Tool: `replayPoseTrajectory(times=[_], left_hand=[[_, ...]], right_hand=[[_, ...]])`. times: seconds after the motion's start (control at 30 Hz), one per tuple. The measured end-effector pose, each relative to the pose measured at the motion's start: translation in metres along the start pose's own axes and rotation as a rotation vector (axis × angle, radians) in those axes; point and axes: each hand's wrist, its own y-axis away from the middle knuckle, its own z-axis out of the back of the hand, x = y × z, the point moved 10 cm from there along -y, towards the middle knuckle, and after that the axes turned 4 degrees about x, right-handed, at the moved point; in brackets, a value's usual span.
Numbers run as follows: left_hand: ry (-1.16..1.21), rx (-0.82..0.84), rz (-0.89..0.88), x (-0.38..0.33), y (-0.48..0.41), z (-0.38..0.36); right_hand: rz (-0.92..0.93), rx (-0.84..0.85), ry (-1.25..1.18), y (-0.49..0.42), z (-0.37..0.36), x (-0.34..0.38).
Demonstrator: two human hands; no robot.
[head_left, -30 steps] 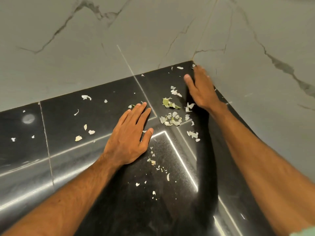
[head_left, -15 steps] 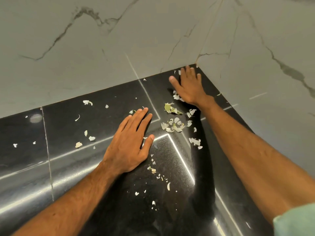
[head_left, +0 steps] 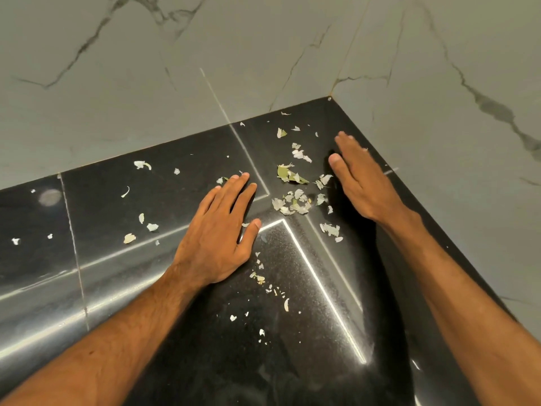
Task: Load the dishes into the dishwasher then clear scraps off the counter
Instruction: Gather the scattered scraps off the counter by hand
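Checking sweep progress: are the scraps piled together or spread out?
Spread out: scraps lie scattered across the counter, on both sides of the left hand.

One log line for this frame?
step: clear scraps | left hand: flat on counter | right hand: open, beside scraps

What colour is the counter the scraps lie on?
Glossy black counter, finely speckled, with pale seam lines; head view, the only one.

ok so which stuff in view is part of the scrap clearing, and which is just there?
Job: scattered scraps, green leaf bits, black counter, left hand flat on it, right hand beside the scraps.
Just there: marble wall, pale round spot on the counter.
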Motion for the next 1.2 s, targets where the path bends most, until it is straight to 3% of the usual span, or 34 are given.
replayPoseTrajectory(times=[0.1, 0.2, 0.27, 0.33, 0.4, 0.5, 0.57, 0.63, 0.73, 0.87, 0.93, 1.03, 1.2], left_hand=[[-0.001, -0.001, 0.000, 0.000, 0.000, 0.000], [0.003, -0.003, 0.001, 0.000, 0.001, 0.000], [0.000, -0.006, 0.004, 0.000, 0.000, 0.001], [0.000, -0.003, 0.001, 0.000, 0.000, 0.001], [0.006, -0.004, 0.002, 0.000, 0.001, 0.001], [0.006, -0.004, -0.002, -0.001, 0.001, 0.001], [0.002, 0.002, -0.002, -0.001, 0.000, 0.000], [-0.001, 0.005, 0.000, -0.001, 0.000, -0.001], [0.000, -0.003, -0.001, -0.001, 0.001, 0.001], [0.003, -0.010, 0.002, -0.002, 0.001, 0.002], [0.003, -0.011, 0.003, -0.001, 0.000, 0.001], [0.004, -0.011, 0.010, 0.000, 0.001, 0.001], [0.017, -0.021, 0.003, -0.001, 0.002, 0.003]], right_hand=[[-0.169, -0.057, 0.084, 0.004, 0.008, -0.025], [-0.066, 0.073, 0.098, 0.015, -0.016, -0.014], [-0.026, 0.023, 0.027, 0.018, -0.009, -0.009], [-0.154, -0.059, 0.075, 0.017, 0.002, -0.025], [-0.252, -0.019, 0.148, 0.018, -0.004, -0.030], [-0.013, 0.100, 0.081, 0.024, -0.030, 0.014], [0.055, 0.056, -0.005, 0.028, -0.024, 0.028], [-0.077, -0.033, -0.032, 0.021, -0.012, 0.004], [-0.284, -0.007, 0.055, -0.005, -0.011, -0.028], [0.002, 0.157, 0.040, -0.048, -0.036, 0.035], [0.045, 0.107, -0.051, -0.071, -0.024, 0.048], [-0.146, -0.076, -0.030, -0.109, 0.010, 0.013], [-0.277, 0.091, 0.082, -0.138, -0.021, 0.014]])
